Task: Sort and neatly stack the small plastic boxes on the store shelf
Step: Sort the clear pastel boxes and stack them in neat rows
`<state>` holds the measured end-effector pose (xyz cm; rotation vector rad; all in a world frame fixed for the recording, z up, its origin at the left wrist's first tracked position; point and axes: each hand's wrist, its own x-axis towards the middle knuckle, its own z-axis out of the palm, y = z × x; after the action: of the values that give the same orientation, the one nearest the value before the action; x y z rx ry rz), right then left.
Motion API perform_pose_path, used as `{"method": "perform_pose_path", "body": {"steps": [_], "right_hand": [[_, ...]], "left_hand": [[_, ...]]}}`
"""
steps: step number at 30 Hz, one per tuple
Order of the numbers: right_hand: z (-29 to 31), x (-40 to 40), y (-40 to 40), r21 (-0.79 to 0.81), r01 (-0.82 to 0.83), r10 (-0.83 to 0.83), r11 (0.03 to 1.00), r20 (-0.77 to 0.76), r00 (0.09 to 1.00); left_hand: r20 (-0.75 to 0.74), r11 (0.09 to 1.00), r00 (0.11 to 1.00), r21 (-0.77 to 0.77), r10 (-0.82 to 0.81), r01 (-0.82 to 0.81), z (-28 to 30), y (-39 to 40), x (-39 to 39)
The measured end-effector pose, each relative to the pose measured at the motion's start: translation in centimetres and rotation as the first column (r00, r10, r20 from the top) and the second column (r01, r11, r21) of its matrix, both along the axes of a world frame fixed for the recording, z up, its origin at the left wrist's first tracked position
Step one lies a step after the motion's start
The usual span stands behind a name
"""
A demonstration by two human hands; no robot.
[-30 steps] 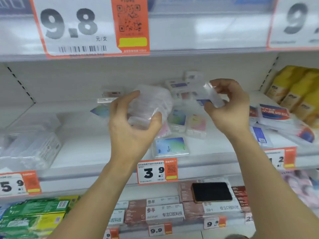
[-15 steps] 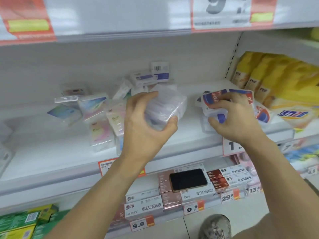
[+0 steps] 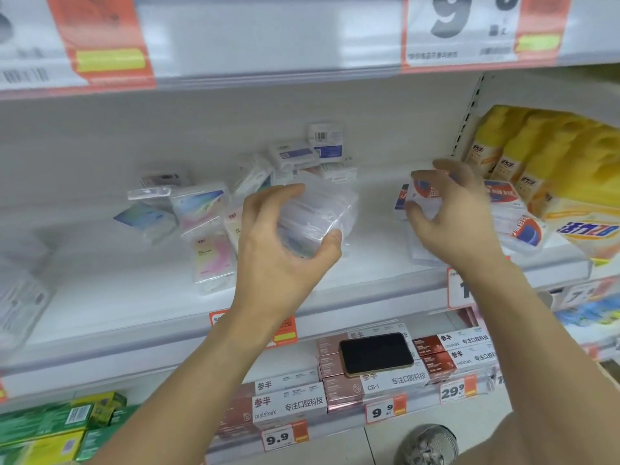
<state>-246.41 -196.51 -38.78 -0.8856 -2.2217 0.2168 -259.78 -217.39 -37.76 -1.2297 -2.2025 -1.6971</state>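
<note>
left hand [image 3: 285, 250] gripping clear boxes [image 3: 318, 213], right hand [image 3: 449, 216] pinching red-labelled box [image 3: 424, 196]

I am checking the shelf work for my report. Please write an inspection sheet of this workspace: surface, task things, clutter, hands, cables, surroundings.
Surface: white store shelf, bare in the front middle.
Job's things: stack of clear boxes held above the shelf; loose small boxes scattered unstacked at the back left.
Clutter: red and blue packets in a heap at the right; black phone lying on cartons on the shelf below.
Hands: left hand grips the stack of clear boxes; right hand reaches over the packets, its grip blurred.
Cables: nothing seen.
Surroundings: yellow packages at the right, price tag above, a shoe on the floor.
</note>
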Motion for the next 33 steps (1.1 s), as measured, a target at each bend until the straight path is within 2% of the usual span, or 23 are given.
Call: {"method": "perform_pose_path", "body": {"steps": [2,3,4,6,7,8,10,12,15,17,18,19,21,23,25,26,28,30,33], "right_hand": [[1.2,-1.7,-3.4,-0.025,-0.222,0.212,0.975,-0.199,0.957],[1.7,-2.5,-5.3,-0.123,-0.356,0.314,0.926,-0.270,0.910],[2.1,-3.2,-7.3,-0.258,-0.491,0.390,0.832,-0.358,0.848],[2.5,-4.5,-10.8,-0.471,-0.680,0.430,0.561,-0.537,0.726],[2.5,-5.2,-12.0,-0.534,-0.707,0.414,0.464,-0.575,0.706],[2.5,-5.9,-13.1,-0.582,-0.704,0.401,0.406,-0.579,0.710],[2.8,-7.3,-14.8,-0.647,-0.682,0.421,0.341,-0.544,0.726],[3.1,-8.7,-16.5,-0.677,-0.661,0.492,0.324,-0.476,0.729],[3.2,-10.9,-19.0,-0.629,-0.640,0.575,0.441,-0.350,0.739],[3.5,-12.7,-20.4,-0.581,-0.640,0.524,0.502,-0.384,0.760],[3.7,-13.6,-21.1,-0.579,-0.644,0.485,0.501,-0.429,0.762],[4.0,-14.7,-21.8,-0.582,-0.651,0.457,0.487,-0.466,0.758],[4.7,-17.5,-23.2,-0.604,-0.659,0.452,0.448,-0.483,0.750],[5.0,-21.0,-24.7,-0.642,-0.656,0.470,0.397,-0.472,0.746],[5.0,-24.6,-26.3,-0.692,-0.623,0.460,0.365,-0.447,0.767],[4.8,-26.3,-27.0,-0.707,-0.595,0.453,0.382,-0.418,0.787],[4.2,-29.4,-28.0,-0.721,-0.548,0.460,0.423,-0.351,0.816],[3.4,-31.9,-28.8,-0.773,-0.502,0.504,0.388,-0.278,0.818],[1.9,-33.8,-30.0,-0.855,-0.399,0.618,0.332,-0.123,0.777]], "left_hand": [[-0.010,1.000,1.000,0.008,0.016,-0.016,0.2,-0.6,-0.2],[-0.015,0.999,0.999,0.016,0.030,-0.030,0.3,-1.1,-0.3],[-0.019,0.999,0.999,0.027,0.046,-0.045,0.5,-1.6,-0.5],[-0.031,0.995,0.996,0.048,0.089,-0.088,0.7,-2.7,-1.0],[-0.035,0.992,0.993,0.050,0.116,-0.114,0.9,-3.5,-1.4],[-0.034,0.990,0.990,0.046,0.137,-0.136,1.1,-4.3,-1.9],[-0.052,0.988,0.987,0.028,0.153,-0.152,1.3,-6.2,-2.9],[-0.105,0.989,0.983,0.010,0.150,-0.150,1.2,-8.2,-4.0],[-0.141,0.991,0.982,-0.032,0.128,-0.134,1.5,-11.5,-5.8],[-0.192,0.992,0.980,-0.105,0.048,-0.069,2.2,-14.1,-7.2],[-0.217,0.988,0.976,-0.143,0.022,-0.054,2.4,-15.6,-8.2],[-0.248,0.983,0.968,-0.164,0.035,-0.078,2.4,-17.2,-9.3],[-0.325,0.955,0.930,-0.177,0.172,-0.238,1.9,-20.5,-12.0],[-0.361,0.861,0.862,-0.234,0.355,-0.452,0.8,-23.3,-14.7],[-0.427,0.713,0.791,-0.370,0.439,-0.596,-0.7,-25.3,-16.7],[-0.438,0.617,0.772,-0.468,0.460,-0.633,-1.3,-26.0,-17.3],[-0.376,0.456,0.789,-0.661,0.487,-0.596,-2.4,-26.9,-17.7],[-0.292,0.455,0.819,-0.716,0.494,-0.529,-3.0,-27.5,-17.8],[-0.287,0.498,0.832,-0.692,0.474,-0.523,-2.9,-27.8,-18.1]]}}
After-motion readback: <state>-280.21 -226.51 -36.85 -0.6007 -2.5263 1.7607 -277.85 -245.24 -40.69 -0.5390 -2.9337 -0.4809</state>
